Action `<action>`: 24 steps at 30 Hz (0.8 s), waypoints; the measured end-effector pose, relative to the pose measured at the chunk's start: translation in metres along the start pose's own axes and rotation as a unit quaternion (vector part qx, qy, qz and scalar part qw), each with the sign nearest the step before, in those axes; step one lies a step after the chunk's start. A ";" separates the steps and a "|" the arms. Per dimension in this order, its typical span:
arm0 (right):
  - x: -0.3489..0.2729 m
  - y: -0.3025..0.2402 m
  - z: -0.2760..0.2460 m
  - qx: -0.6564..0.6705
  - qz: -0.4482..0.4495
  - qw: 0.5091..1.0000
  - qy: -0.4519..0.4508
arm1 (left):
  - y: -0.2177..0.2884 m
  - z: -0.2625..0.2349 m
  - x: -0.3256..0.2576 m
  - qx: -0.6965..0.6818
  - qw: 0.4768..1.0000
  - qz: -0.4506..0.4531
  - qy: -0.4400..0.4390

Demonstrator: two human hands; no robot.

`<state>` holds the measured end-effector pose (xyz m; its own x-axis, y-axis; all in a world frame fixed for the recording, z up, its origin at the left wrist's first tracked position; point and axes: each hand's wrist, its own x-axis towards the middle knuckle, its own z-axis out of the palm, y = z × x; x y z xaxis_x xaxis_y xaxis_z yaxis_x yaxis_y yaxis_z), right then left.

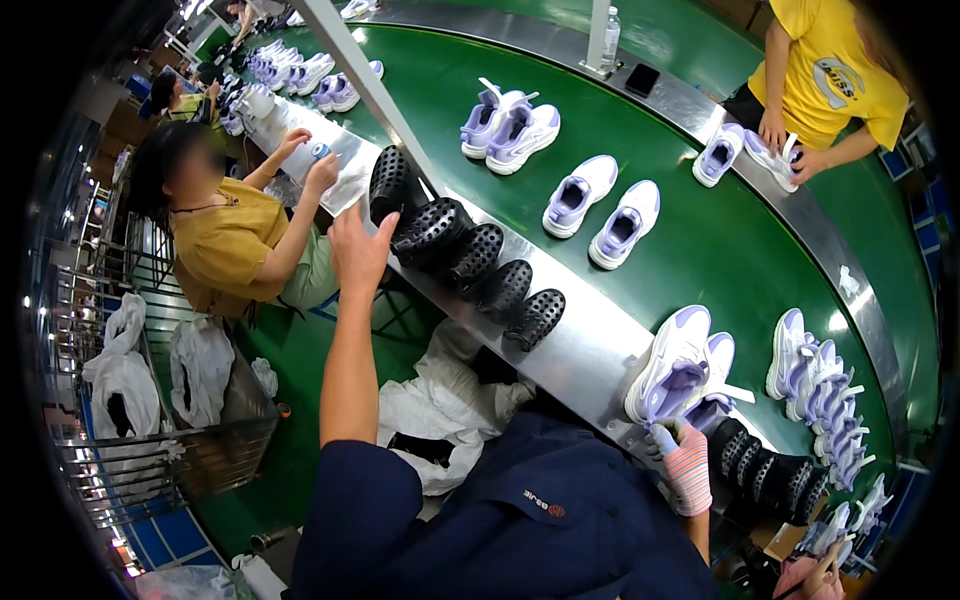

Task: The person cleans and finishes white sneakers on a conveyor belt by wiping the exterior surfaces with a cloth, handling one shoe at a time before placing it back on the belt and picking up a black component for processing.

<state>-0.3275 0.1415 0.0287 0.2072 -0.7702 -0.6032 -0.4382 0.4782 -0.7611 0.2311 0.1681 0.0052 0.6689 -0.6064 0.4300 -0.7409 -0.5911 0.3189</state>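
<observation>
My left hand [360,245] is bare and stretched out over the metal ledge, thumb and fingers apart. It is at the near side of a row of black, perforated, shoe-shaped forms [430,228], and I cannot tell whether it touches one. My right hand [685,465], in a striped knit glove with pale fingertips, has its fingers curled at the heel of a white and lilac sneaker [672,365]. That sneaker rests tilted at the ledge, close beside a second sneaker [718,365]. The gloved fingertips are partly hidden against the heel.
White and lilac sneakers [625,222] stand along the green conveyor [420,75]. More black forms [760,465] line up right of my gloved hand. A slanted metal post [370,90] rises at the ledge. One co-worker [235,235] sits left; another [835,80] handles a sneaker across the line.
</observation>
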 end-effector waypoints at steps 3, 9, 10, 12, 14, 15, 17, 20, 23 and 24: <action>0.006 0.000 0.008 -0.071 -0.022 0.997 -0.019 | 0.013 0.016 0.031 0.134 0.990 -0.019 -0.050; 0.001 -0.011 0.018 -0.119 -0.042 0.992 -0.027 | -0.012 0.007 0.052 0.212 0.977 0.013 -0.015; 0.003 -0.007 0.013 -0.121 -0.060 0.991 -0.014 | 0.005 -0.016 0.048 0.180 0.984 -0.003 0.011; 0.003 0.009 0.006 -0.125 -0.088 0.988 0.005 | 0.024 -0.071 0.021 0.067 0.995 -0.008 0.069; 0.007 0.003 0.011 -0.088 -0.077 0.993 0.028 | 0.071 -0.106 -0.028 0.028 0.988 0.079 0.130; 0.012 -0.005 0.019 -0.067 -0.078 0.994 0.027 | 0.089 -0.120 -0.061 -0.041 0.995 0.061 0.074; 0.028 -0.007 0.039 0.090 -0.101 0.989 -0.054 | 0.138 -0.117 -0.106 -0.140 0.976 0.166 -0.022; 0.033 -0.036 0.066 0.233 -0.113 0.956 -0.137 | 0.219 -0.077 -0.172 -0.273 0.904 0.284 -0.167; 0.025 -0.036 0.051 0.448 -0.022 0.888 -0.098 | 0.246 -0.052 -0.196 -0.383 0.825 0.335 -0.247; 0.025 -0.028 0.032 0.482 0.023 0.863 -0.148 | 0.250 -0.042 -0.196 -0.414 0.801 0.340 -0.268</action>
<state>-0.2819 0.1222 0.0274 0.4853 -0.6681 -0.5640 0.4505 0.7440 -0.4935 -0.0875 0.1616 0.0367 -0.1399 -0.9108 0.3885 -0.5834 0.3928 0.7108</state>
